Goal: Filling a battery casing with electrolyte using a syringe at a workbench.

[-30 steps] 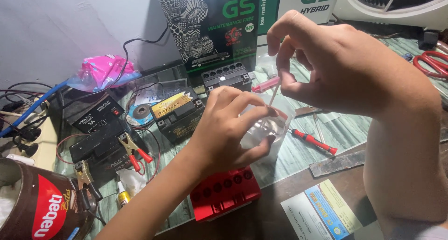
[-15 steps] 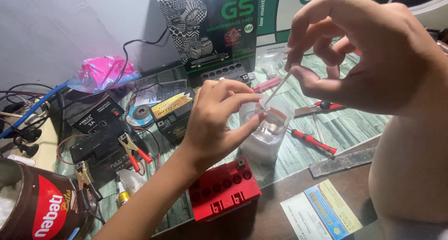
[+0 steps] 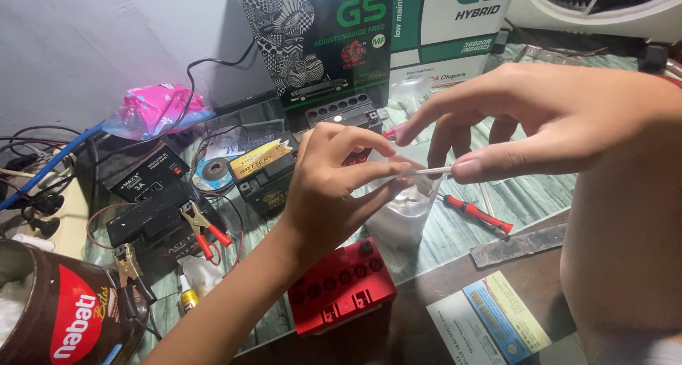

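Observation:
My left hand and my right hand meet over the middle of the table. Between them runs a thin white stick, lying almost level. The left fingertips pinch its left end, and the right thumb and forefinger pinch its right end. Directly below hangs or stands a clear plastic container with some clear liquid in it, partly hidden behind my left hand. A red plastic block with round holes lies under my left wrist.
A red-handled screwdriver and a flat metal blade lie on the right. Small black batteries, a charger with red clips, a brown tin, a pink bag and tall printed boxes crowd the left and back.
My right hand has lifted away from the container and drawn to the right. The white stick, hidden between the fingers before, now shows stretched between both hands.

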